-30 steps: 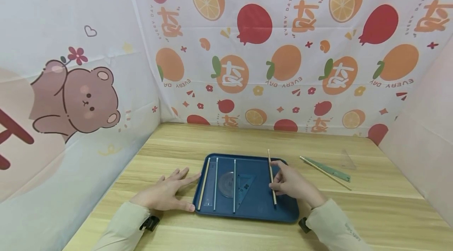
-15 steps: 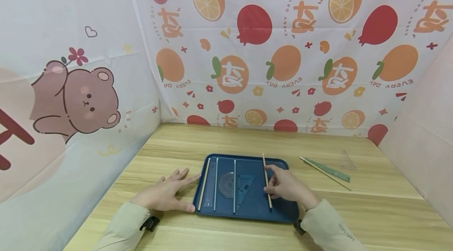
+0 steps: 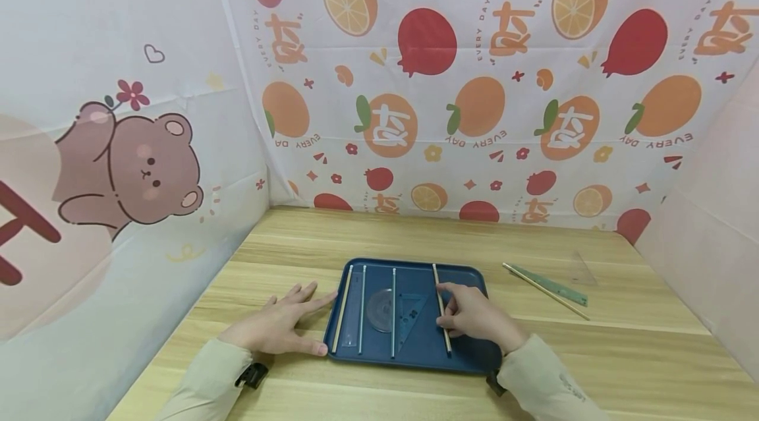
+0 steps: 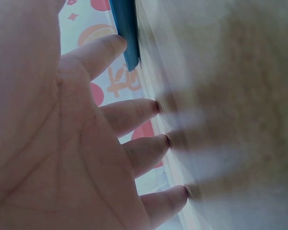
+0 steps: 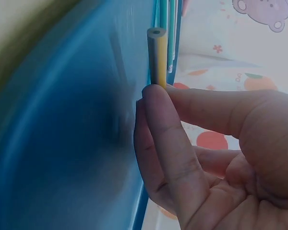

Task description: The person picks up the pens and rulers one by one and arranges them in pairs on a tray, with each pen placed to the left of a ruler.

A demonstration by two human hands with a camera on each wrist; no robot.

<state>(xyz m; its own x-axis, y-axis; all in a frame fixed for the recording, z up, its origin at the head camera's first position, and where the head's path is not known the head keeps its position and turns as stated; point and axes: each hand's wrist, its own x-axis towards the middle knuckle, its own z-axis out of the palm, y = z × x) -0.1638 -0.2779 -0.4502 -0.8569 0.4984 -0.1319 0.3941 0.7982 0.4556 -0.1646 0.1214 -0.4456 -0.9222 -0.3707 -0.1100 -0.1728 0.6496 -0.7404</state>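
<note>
My right hand (image 3: 477, 317) pinches a yellow pencil (image 5: 157, 57) between thumb and fingers, low over the right part of the blue tray (image 3: 465, 273). Its unsharpened end points towards me. Whether it touches the tray floor, I cannot tell. Left of it lie a see-through set square (image 3: 410, 315), a green pencil (image 3: 393, 315), a round clear protractor (image 3: 377, 309), another green pencil (image 3: 362, 312), a clear ruler (image 3: 352, 319) and a yellow pencil (image 3: 341, 312). With fingers spread, my left hand (image 3: 279, 325) rests on the table, its index finger and thumb touching the tray's left edge.
On the wooden table (image 3: 628, 342), right of the tray, another yellow pencil (image 3: 569, 306) lies across a green ruler (image 3: 554, 286). A clear set square (image 3: 584, 269) lies just behind them. Printed cloth (image 3: 427, 118) stands along the table's back and sides.
The right hand has brought the yellow pencil leftwards and slightly towards me over the tray, and its tilt has changed a little. My left hand has stayed still.
</note>
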